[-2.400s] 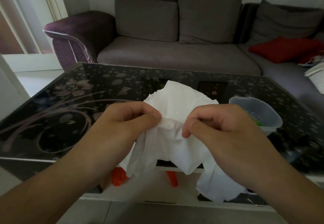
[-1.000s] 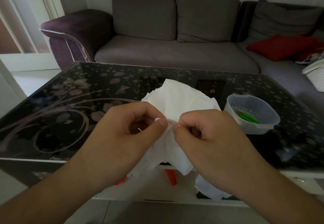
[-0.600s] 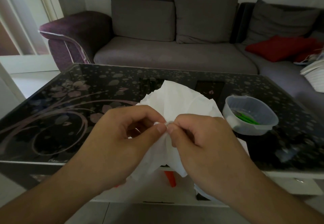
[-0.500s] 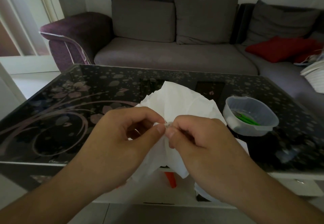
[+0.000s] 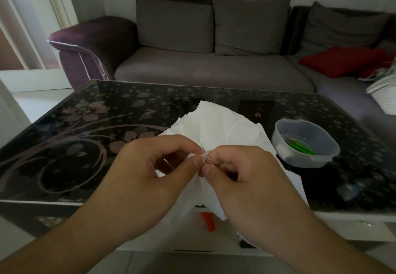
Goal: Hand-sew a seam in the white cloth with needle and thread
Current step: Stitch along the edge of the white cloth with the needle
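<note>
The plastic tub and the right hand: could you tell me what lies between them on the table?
In the head view, a fold of the white cloth fills the stretch between the right hand and the plastic tub; then bare glass table.

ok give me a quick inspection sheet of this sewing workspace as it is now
surface: black glass coffee table with floral print, glossy.
job's things: crumpled white cloth at the table's near edge; thin metal needle at the pinched fold; thread too fine to trace.
clutter: clear plastic tub right of the cloth, holding green-handled items; orange object under the table.
fingers: left hand pinches the cloth; right hand pinches the cloth beside the needle.
cables: nothing seen.
surroundings: grey fabric sofa behind, red cushion on it.
</note>
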`<action>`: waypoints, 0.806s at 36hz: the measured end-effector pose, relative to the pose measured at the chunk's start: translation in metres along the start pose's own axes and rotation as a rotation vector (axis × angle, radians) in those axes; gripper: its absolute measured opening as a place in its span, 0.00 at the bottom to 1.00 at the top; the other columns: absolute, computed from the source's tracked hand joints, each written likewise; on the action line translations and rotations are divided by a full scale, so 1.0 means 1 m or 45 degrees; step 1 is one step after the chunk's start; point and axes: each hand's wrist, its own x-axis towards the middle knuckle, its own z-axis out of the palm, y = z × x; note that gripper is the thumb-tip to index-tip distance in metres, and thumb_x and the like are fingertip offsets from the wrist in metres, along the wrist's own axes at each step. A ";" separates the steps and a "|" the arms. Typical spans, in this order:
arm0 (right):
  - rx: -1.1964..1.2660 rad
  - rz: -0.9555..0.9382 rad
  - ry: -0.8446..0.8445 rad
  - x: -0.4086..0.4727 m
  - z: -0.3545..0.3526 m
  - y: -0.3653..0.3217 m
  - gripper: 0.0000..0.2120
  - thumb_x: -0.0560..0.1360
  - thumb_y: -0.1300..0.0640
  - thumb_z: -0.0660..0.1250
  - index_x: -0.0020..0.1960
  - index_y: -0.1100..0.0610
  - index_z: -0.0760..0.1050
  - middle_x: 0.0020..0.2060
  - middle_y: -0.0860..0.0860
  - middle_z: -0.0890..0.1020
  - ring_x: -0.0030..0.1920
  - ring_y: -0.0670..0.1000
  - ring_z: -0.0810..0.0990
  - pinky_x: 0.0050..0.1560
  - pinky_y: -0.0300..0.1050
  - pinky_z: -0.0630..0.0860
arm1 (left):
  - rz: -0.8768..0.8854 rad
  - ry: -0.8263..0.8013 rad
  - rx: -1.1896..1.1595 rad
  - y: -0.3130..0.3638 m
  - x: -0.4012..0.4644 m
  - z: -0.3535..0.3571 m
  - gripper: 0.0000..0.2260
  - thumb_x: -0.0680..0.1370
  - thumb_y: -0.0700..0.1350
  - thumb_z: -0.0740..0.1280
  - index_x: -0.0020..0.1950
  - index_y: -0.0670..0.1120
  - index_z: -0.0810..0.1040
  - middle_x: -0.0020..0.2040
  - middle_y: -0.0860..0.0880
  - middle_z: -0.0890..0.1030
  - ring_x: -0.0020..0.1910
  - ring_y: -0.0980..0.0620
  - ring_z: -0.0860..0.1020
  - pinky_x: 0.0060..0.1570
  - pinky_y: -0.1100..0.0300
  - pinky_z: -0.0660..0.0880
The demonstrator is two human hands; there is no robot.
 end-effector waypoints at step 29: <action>-0.047 0.111 -0.018 0.001 -0.009 -0.006 0.13 0.82 0.47 0.65 0.40 0.48 0.79 0.33 0.45 0.82 0.36 0.44 0.81 0.42 0.36 0.80 | -0.099 -0.021 0.052 0.006 0.001 0.004 0.06 0.75 0.53 0.69 0.46 0.62 0.86 0.42 0.62 0.85 0.45 0.57 0.85 0.46 0.60 0.82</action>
